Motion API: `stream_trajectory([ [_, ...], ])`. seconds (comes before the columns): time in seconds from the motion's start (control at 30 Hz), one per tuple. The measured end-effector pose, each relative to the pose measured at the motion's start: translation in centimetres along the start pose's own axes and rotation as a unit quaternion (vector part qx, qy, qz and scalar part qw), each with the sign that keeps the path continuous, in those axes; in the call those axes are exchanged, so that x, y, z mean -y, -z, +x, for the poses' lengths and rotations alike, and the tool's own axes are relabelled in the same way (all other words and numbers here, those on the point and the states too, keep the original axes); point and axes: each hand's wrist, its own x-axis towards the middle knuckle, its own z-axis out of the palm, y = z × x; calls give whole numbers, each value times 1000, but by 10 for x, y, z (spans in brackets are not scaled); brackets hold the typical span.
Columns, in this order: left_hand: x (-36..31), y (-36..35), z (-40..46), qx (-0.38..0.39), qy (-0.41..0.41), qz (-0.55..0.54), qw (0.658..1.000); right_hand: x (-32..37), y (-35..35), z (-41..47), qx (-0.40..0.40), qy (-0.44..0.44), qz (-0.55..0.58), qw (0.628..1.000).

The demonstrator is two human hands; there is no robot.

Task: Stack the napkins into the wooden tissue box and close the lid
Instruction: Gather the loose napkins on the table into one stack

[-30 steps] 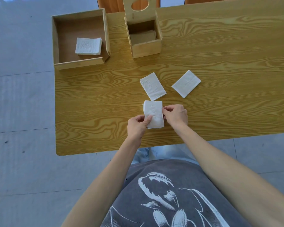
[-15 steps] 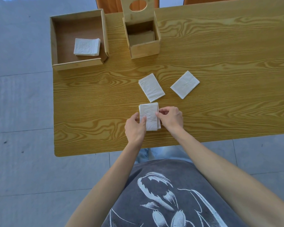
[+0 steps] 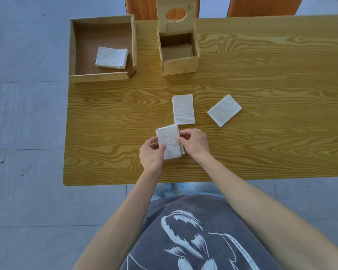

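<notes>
A small pile of white napkins is pinched from both sides just above the table, my left hand on its left edge and my right hand on its right edge. Just beyond it a single napkin lies flat, and another napkin lies turned at an angle to the right. The wooden tissue box stands at the back, its lid with a round hole raised upright behind it. Inside I see only its brown bottom.
A wide shallow wooden tray at the table's back left corner holds a pile of napkins. Two orange chair backs stand behind the table. The table's near edge runs just in front of my wrists.
The napkin pile in my hands has shifted slightly left and tilted. The single napkin beyond it now lies straight rather than angled.
</notes>
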Motion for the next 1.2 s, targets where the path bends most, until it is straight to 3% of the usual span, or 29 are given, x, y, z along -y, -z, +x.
stream_trajectory([
  [0.23, -3, 0, 2, -16, -15, 52, 998, 10, 20, 26, -102, -60, -24, 993],
  [0.83, -6, 4, 6, -27, -7, 52, 998, 36, 24, 58, -85, -123, -87, 985],
  [1.2, -2, 6, 1, -18, -22, 37, 999, 23, 19, 51, -113, -73, 21, 991],
])
